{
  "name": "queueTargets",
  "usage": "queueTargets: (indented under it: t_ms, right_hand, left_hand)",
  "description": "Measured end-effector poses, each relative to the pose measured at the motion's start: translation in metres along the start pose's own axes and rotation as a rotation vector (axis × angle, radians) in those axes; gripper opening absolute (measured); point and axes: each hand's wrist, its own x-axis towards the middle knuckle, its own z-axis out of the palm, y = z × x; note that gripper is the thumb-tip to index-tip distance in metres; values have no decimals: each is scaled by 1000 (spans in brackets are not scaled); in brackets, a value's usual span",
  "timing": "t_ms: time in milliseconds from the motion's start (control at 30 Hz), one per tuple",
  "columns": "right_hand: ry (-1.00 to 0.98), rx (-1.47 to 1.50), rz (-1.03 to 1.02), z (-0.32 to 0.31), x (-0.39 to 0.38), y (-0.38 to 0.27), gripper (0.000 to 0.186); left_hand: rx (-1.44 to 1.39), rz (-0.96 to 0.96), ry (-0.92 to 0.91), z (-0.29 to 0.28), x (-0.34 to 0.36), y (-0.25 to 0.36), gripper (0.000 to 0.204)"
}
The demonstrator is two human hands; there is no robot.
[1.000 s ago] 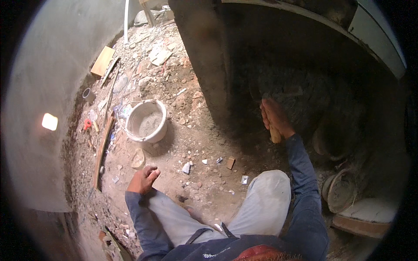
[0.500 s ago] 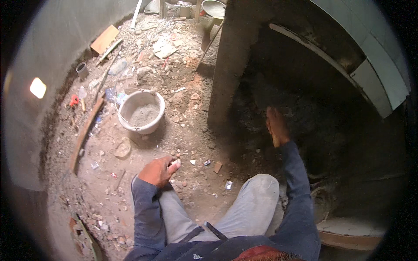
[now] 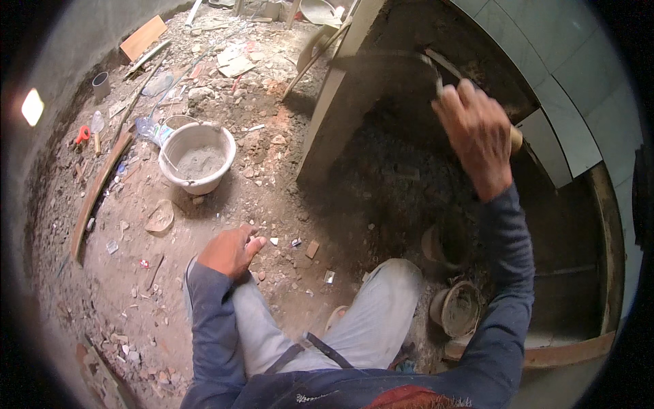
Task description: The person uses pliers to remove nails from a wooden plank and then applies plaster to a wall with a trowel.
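High on the right, my right hand [image 3: 477, 129] is closed around a trowel [image 3: 516, 139]; the end of its wooden handle sticks out beside the palm. Its metal shank bends past my fingers, and the blade is smeared by motion in front of the dark rough wall of a low enclosure [image 3: 320, 136]. Resting on my left knee, my left hand [image 3: 227, 253] is empty, with its thumb and fingers loosely apart. Beyond it stands a whitish bucket [image 3: 219, 178] with a wire handle, partly filled with grey mortar.
Two small containers, one a mortar-smeared pot [image 3: 446, 310], stand in shadow by my right knee. A long wooden strip [image 3: 102, 198] lies on the left among rubble and litter. White tiles [image 3: 575, 143] face the enclosure's right side. A tan board [image 3: 144, 37] leans at the far left.
My right hand has risen out of the dark enclosure toward its upper edge, and the trowel now shows clearly. The view has turned rightward. My left hand stays on the knee.
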Motion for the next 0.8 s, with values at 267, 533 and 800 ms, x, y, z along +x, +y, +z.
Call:
queueTargets:
  t_ms: [267, 533, 800]
  right_hand:
    - [-20, -63, 97, 21, 30, 63, 20]
    - [145, -70, 259, -9, 24, 47, 22]
    - [-214, 694, 202, 21, -73, -79, 18]
  left_hand:
    - [-19, -31, 1, -16, -16, 0, 41]
    - [-78, 34, 77, -11, -20, -12, 39]
    - [-98, 82, 110, -10, -26, -15, 40]
